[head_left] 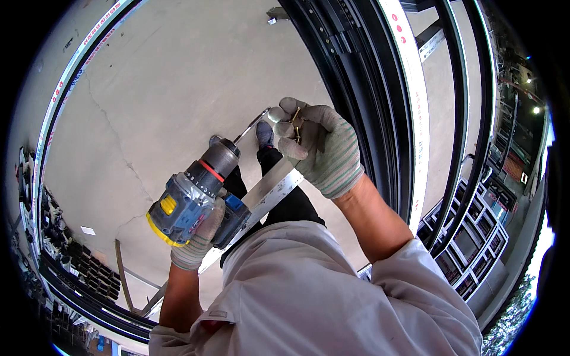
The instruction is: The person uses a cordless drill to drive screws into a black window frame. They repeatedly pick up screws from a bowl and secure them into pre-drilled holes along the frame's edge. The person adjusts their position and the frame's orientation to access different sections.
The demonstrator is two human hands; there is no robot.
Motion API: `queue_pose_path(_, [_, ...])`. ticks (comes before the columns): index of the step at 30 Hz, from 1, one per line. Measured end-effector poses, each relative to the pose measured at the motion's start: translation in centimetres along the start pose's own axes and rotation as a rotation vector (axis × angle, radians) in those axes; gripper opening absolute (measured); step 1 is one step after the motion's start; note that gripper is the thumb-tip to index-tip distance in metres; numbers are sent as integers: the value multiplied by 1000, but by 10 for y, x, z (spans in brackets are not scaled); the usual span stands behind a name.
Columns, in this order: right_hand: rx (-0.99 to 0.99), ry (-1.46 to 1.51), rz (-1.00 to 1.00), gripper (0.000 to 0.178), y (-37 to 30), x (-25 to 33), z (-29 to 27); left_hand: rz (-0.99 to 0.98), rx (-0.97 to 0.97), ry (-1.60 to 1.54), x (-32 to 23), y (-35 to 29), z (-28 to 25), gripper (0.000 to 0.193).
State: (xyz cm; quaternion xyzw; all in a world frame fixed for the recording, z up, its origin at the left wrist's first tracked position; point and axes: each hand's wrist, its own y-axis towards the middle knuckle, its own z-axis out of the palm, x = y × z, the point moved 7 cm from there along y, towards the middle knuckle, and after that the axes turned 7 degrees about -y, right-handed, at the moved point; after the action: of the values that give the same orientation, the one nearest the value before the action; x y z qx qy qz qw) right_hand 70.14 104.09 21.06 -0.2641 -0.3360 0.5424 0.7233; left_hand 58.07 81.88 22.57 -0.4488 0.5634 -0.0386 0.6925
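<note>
My left hand (pixel 205 234), in a knitted work glove, is wrapped round the grip of a blue-grey cordless drill (pixel 193 187) with a yellow switch. A long thin bit (pixel 252 124) sticks out of its chuck, and its tip is close to the fingers of my right hand (pixel 329 145). That hand wears a striped glove and is turned up, fingers curled over a few brass-coloured screws (pixel 297 126). A white, scuffed bar (pixel 276 193) runs aslant between the two hands, in front of my waist; whether the right hand touches it cannot be made out.
Long black metal profiles (pixel 356 77) lie to my right, beside a white-faced rail (pixel 409 89). Another long rail (pixel 44 154) curves along the left. Stacked dark profile pieces (pixel 89 273) are at lower left, and framed grilles (pixel 469 243) at lower right. My feet are on concrete floor (pixel 178 77).
</note>
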Motion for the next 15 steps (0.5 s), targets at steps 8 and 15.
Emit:
queue_pose_path(8, [76, -137, -55, 27, -5, -8, 1, 19, 32, 12, 9, -12, -5, 26])
queue_pose_path(15, [53, -221, -92, 27, -4, -13, -7, 32, 34, 208, 28, -13, -15, 22])
